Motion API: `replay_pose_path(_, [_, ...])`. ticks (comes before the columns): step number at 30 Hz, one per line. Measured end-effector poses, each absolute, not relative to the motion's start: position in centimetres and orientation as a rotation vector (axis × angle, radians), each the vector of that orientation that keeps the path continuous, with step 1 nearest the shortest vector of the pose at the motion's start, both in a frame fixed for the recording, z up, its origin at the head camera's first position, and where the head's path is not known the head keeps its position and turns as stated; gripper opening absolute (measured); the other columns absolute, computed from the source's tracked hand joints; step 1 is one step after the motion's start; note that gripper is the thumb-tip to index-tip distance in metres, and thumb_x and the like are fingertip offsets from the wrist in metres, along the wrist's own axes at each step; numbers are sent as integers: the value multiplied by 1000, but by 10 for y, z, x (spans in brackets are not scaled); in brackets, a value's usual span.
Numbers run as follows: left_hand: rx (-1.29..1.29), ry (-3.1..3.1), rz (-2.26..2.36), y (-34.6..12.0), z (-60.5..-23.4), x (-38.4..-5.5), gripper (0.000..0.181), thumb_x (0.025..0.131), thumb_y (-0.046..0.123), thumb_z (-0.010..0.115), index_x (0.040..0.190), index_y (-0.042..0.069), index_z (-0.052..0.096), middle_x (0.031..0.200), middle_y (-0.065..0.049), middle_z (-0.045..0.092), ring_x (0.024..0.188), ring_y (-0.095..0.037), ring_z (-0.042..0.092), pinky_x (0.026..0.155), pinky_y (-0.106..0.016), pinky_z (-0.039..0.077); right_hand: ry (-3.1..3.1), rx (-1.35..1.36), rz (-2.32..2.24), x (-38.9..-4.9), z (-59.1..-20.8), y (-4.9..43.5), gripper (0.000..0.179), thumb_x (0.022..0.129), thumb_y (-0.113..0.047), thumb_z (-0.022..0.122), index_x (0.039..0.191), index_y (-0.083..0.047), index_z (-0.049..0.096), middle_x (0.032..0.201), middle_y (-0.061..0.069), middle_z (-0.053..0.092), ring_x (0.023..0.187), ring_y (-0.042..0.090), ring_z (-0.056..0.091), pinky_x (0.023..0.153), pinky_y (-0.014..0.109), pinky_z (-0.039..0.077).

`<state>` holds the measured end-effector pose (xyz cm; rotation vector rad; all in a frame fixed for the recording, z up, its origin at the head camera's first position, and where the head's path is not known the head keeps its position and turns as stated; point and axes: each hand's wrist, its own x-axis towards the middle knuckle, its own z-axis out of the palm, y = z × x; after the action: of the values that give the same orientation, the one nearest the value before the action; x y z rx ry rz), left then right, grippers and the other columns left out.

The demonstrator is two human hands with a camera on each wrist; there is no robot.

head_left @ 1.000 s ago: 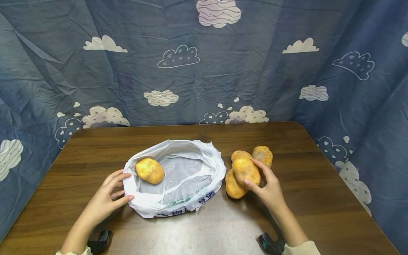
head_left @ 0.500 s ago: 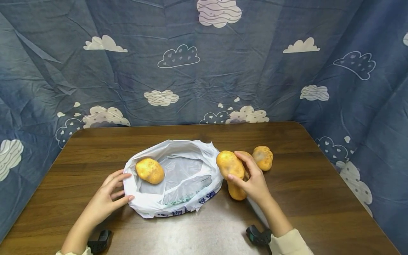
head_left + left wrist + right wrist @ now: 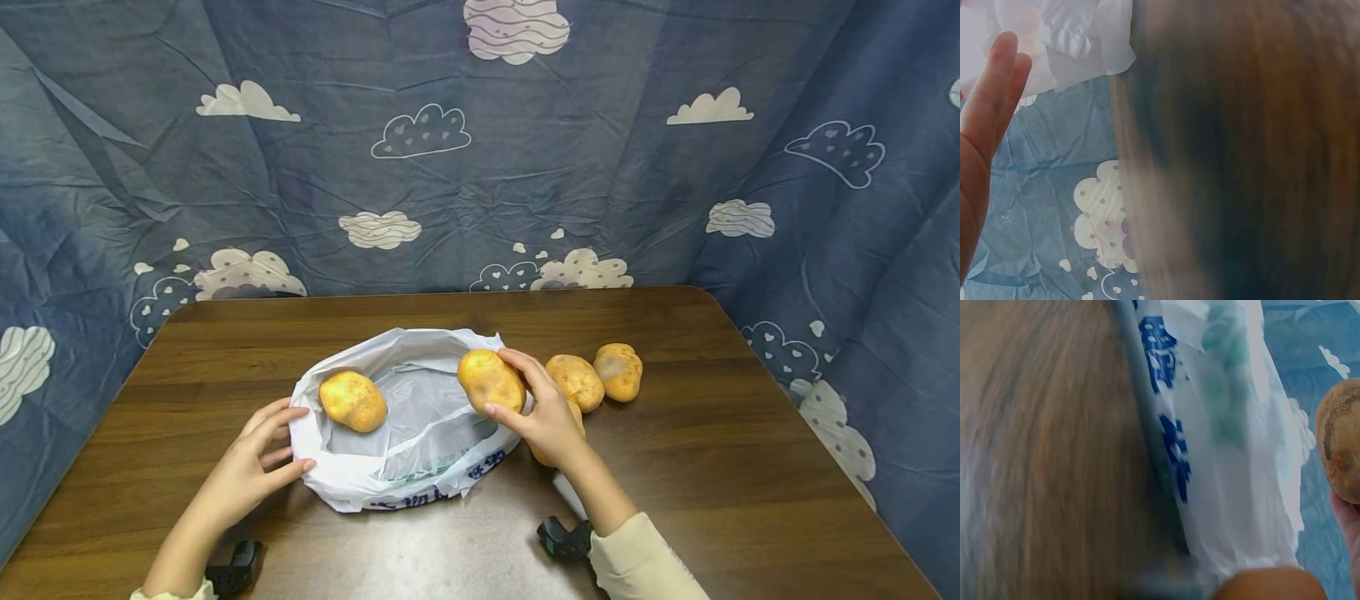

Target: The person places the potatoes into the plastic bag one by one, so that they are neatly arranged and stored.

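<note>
A white plastic bag (image 3: 337, 486) with blue lettering lies with its mouth spread wide. One potato (image 3: 352, 402) rests inside at its left. My left hand (image 3: 240, 475) holds the bag's left rim, thumb and index finger lapping over the edge. In the left wrist view, two fingers (image 3: 991, 100) lie along the bag's outside. My right hand (image 3: 551, 421) grips another potato (image 3: 487, 379) between thumb and fingers, over the right part of the bag's opening. The right wrist view catches this potato (image 3: 1342, 444) at its right edge, beyond the bag (image 3: 1235, 506).
Right of the bag are more potatoes: one (image 3: 576, 383) beside another (image 3: 619, 372) farther right, and a third (image 3: 542, 457) partly hidden by my right hand. They lie on a brown wooden table (image 3: 735, 467). A blue curtain (image 3: 585, 183) with cloud prints hangs behind.
My right hand has carried its potato left from the pile to above the bag's opening, uncovering the potatoes behind. The left hand and the bag stay where they were.
</note>
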<state>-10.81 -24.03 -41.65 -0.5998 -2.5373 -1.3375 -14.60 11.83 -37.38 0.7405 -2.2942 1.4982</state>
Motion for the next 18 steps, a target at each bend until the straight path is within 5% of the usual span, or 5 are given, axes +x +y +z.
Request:
replay_pose_path(7, [-592,-2532,-1362,-241,-418,-108,58,68,-8,74,120,-3,49,129,-18,34,94,-5,45,76,-15,50,-2312,779,1532,-162,-391,101,63,69,-3,76,123,4,46,122,18,48,112,26,44,96,39,41])
replay_pose_path(18, [-585,-2543,-1375,-243,-419,-109,58,69,-6,74,121,-2,48,131,-19,32,93,-14,48,76,-16,50,-2376,778,1519,-188,-418,80,61,73,-18,76,125,-6,47,123,6,50,114,15,43,98,32,39])
